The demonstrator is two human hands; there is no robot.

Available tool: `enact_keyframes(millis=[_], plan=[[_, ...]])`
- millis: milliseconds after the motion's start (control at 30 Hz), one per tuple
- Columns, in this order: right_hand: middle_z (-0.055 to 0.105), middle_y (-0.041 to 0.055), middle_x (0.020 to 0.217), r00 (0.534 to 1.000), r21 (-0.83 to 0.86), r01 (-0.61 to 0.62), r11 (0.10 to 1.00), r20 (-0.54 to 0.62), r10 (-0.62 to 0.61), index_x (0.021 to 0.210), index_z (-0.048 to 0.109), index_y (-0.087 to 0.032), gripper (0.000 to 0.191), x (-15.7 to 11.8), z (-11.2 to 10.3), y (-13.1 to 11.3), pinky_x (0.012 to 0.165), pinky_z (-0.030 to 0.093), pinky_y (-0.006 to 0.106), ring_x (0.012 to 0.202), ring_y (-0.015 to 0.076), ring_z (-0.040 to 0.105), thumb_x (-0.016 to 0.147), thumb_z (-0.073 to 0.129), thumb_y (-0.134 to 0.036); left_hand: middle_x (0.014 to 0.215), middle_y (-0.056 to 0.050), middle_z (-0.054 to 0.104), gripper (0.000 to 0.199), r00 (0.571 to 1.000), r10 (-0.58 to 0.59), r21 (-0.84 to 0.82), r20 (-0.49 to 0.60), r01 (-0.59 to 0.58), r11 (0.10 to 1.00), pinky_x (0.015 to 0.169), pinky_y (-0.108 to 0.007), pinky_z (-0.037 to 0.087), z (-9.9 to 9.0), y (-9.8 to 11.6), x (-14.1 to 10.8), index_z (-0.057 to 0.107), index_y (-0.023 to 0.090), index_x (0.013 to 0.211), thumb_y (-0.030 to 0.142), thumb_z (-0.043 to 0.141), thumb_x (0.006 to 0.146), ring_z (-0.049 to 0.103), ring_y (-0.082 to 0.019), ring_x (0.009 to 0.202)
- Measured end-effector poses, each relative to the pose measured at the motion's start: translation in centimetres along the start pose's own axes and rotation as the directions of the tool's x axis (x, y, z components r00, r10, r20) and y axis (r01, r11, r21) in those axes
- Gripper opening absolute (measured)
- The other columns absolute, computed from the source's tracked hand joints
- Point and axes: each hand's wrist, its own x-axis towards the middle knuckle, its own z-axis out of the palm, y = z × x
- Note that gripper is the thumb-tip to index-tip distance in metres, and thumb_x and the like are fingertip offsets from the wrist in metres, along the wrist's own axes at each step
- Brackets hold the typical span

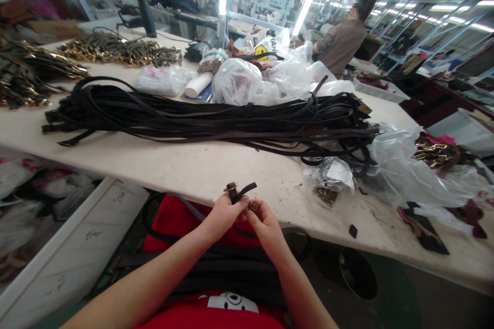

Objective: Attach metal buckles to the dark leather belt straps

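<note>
One black strap (247, 190), by the table (231, 167) edge, gripped in the person's left hand (227, 212) — buckle-like fitting (231, 189) apparently already on. One brass-coloured piece (253, 206), pinched in the right hand (266, 219) — whether attached, cannot tell. Beyond, a strap bundle (208, 121), completion unclear.

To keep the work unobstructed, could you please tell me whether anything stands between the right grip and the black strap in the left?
Nothing visible does: the right grip, at a small brass-coloured fitting, sits close beside the left grip, which holds the black strap.
</note>
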Motion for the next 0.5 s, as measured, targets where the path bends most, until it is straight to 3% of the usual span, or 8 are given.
enact_keyframes(millis=[133,233,400,500], plan=[[0.058,0.0005,0.079,0.998,0.033,-0.027,0.999,-0.054,0.028,0.094,0.050,-0.019,0.025,-0.1,0.4,-0.2,0.069,0.045,0.026,0.071,0.0119,0.054,0.078,0.057,-0.036,0.048,0.003,0.049,0.024,1.000,0.006,-0.020,-0.010,-0.007,1.000,0.045,-0.021,0.038,0.3,0.3,-0.1,0.048,0.016,0.067,0.038,0.055,0.074,0.047,-0.011,0.044],[0.054,-0.0017,0.070,0.989,0.171,-0.100,0.980,-0.094,0.117,0.094,0.053,-0.018,0.025,-0.2,0.5,-0.5,0.059,0.042,0.022,0.061,0.0094,0.050,0.078,0.058,-0.037,0.049,0.003,0.049,0.025,1.000,0.004,-0.021,0.010,-0.004,1.000,0.044,-0.021,0.039,0.4,0.2,0.0,0.047,0.016,0.068,0.040,0.054,0.075,0.047,-0.010,0.043],[0.041,-0.0048,0.063,0.975,0.611,-0.196,0.767,0.034,0.222,0.081,0.056,-0.016,0.013,-0.1,0.3,-1.5,0.048,0.036,0.017,0.050,0.0043,0.037,0.075,0.063,-0.025,0.060,-0.001,0.055,0.022,0.999,0.039,0.084,0.021,-0.040,0.996,0.050,-0.024,0.041,0.5,-0.4,-0.2,0.052,0.015,0.077,0.037,0.051,0.077,0.051,-0.013,0.052],[0.042,-0.0042,0.064,0.972,0.707,-0.216,0.674,0.089,0.218,0.073,0.055,-0.014,0.010,0.0,0.0,-1.9,0.045,0.033,0.014,0.050,0.0033,0.035,0.075,0.063,-0.020,0.067,-0.003,0.057,0.016,0.995,0.103,0.213,0.012,-0.104,0.971,0.059,-0.026,0.040,0.3,-0.5,-0.5,0.055,0.016,0.073,0.031,0.053,0.076,0.051,-0.016,0.062]])
